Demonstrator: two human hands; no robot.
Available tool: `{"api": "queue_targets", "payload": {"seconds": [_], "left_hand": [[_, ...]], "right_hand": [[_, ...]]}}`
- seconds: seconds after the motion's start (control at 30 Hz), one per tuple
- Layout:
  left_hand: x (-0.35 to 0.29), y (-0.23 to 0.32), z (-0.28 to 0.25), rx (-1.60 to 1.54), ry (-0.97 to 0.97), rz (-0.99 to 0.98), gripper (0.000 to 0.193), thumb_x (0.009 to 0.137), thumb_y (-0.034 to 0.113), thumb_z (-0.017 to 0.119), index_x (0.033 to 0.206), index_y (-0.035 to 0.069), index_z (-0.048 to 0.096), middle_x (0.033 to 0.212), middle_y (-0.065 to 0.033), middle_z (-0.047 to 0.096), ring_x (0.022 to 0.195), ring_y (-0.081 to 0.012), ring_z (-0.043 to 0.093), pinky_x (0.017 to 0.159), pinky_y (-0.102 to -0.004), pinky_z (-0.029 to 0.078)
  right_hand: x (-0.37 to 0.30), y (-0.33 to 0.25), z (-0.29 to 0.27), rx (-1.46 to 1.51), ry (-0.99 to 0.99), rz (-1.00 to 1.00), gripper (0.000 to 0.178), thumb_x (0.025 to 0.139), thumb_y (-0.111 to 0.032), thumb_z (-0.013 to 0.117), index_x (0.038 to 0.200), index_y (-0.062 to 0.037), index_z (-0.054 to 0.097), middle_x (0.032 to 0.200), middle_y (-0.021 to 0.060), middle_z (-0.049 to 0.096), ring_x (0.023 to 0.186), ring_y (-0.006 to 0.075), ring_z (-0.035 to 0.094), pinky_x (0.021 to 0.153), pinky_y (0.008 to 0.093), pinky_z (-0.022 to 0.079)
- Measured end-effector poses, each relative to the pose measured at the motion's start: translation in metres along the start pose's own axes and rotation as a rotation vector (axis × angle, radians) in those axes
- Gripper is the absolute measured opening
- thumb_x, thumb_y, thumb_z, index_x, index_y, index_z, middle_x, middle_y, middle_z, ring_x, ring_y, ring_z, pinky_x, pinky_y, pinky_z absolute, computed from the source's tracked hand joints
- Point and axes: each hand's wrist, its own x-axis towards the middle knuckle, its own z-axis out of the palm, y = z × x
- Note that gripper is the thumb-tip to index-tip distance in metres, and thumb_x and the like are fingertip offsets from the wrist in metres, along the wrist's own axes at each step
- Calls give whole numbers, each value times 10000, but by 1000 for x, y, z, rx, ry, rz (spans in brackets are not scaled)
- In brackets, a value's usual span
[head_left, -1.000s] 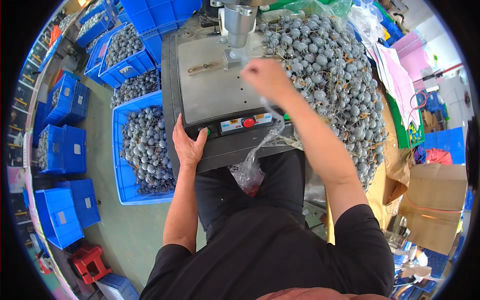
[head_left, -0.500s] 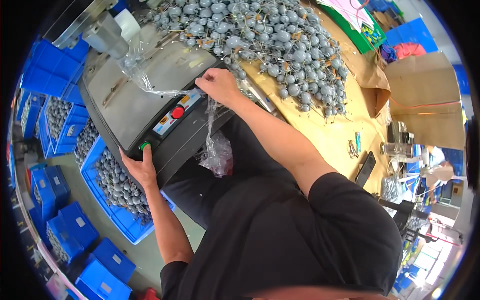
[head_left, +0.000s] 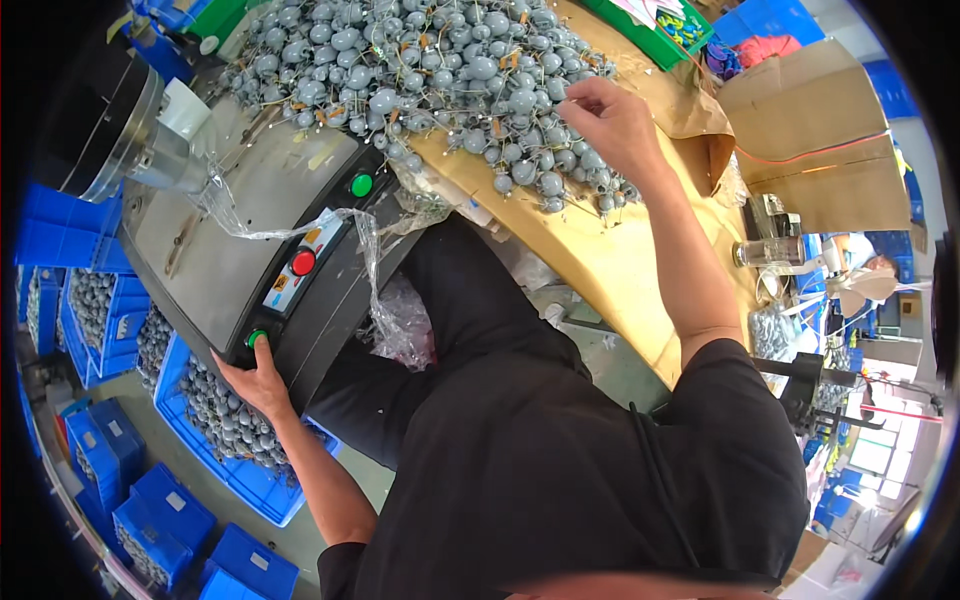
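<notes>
My left hand lies at the near left corner of a dark press-like machine, thumb on a green button, fingers stretched along the casing's side. Over the right part of a heap of grey bulb-shaped pieces with thin wires, my right hand has its fingers curled in a pinch. Whatever is between those fingertips is too small to make out. A second green button is uncovered, and a red button sits between the two. Clear plastic film trails from the machine head across the panel.
Yellow-brown paper covers the table. A green tray, a cardboard sheet and a glass jar stand on the right. Blue crates with grey pieces line the left floor. Crumpled clear plastic hangs at my lap.
My right hand has left the far green button and moved right to the heap. My left thumb stays on its button. The view has shifted, and the phone on the table is hidden.
</notes>
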Motion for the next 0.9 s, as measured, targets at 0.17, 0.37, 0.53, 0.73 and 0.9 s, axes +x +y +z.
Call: {"api": "queue_targets", "payload": {"seconds": [0.17,0.37,0.53,0.73,0.9], "left_hand": [[-2,-9,1,97,42,80,744,866,175,790,1461,-72,418,1393,-197,541,1252,-281,526,1103,-372,381],[-5,-11,-1,122,33,50,735,888,213,784,1456,-74,416,1354,-183,570,1216,-249,549,1074,-348,403],[0,-31,-23,-204,6,-44,741,897,145,755,1502,-61,380,1420,-195,517,1269,-295,516,1110,-374,379],[54,22,-7,35,150,-15,489,985,178,617,1439,16,528,1476,-195,492,1065,-239,653,836,-341,528],[106,24,32,-716,-179,-561,444,1032,298,542,1419,82,506,1380,-200,551,977,-235,649,715,-289,515]], "right_hand": [[9,0,5,-210,12,-192,306,875,-192,715,1165,-98,690,1004,97,676,822,221,663,765,356,548],[32,5,45,-579,-298,-397,350,852,-115,638,1200,-153,629,1188,119,585,1008,340,656,832,456,551],[57,4,21,-394,-208,-377,313,824,-164,673,1134,-123,662,1084,124,630,977,333,657,836,438,552],[95,11,-60,321,220,-121,298,875,-234,740,1077,-28,668,763,9,600,600,101,551,546,264,450],[102,-21,-80,697,148,46,210,923,-257,715,926,-77,606,653,-42,492,516,70,448,467,237,356]]}}
